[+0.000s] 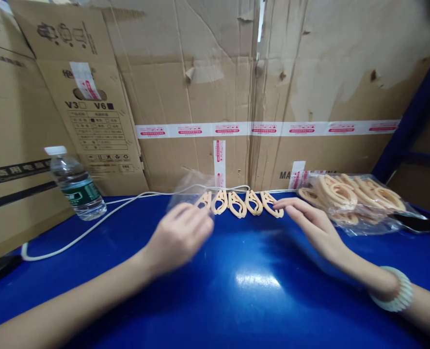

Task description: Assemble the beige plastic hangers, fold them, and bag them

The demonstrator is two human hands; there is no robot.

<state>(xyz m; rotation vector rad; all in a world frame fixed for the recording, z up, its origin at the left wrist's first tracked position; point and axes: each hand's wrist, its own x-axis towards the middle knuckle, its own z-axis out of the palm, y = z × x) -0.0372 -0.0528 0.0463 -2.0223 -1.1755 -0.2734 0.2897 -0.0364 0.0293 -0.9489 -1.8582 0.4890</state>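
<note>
My left hand (180,237), blurred by motion, is closed on a clear plastic bag (190,186) that stands up behind the knuckles. Several beige plastic pieces that look like folded travel hangers (237,205) lie side by side on the blue table (236,310). The leftmost folded hanger (204,198) is partly hidden by the left hand and bag. My right hand (314,225) has its fingers stretched out, with the fingertips at the rightmost folded hanger (271,203); whether they touch it I cannot tell. A pale coiled band (400,290) circles the right wrist.
To the right lie clear bags filled with beige hangers (360,194), beside a dark flat object (418,224). A water bottle (78,186) stands left. A white cable (91,228) runs along the back, before cardboard boxes (193,92). A black object (0,270) sits far left.
</note>
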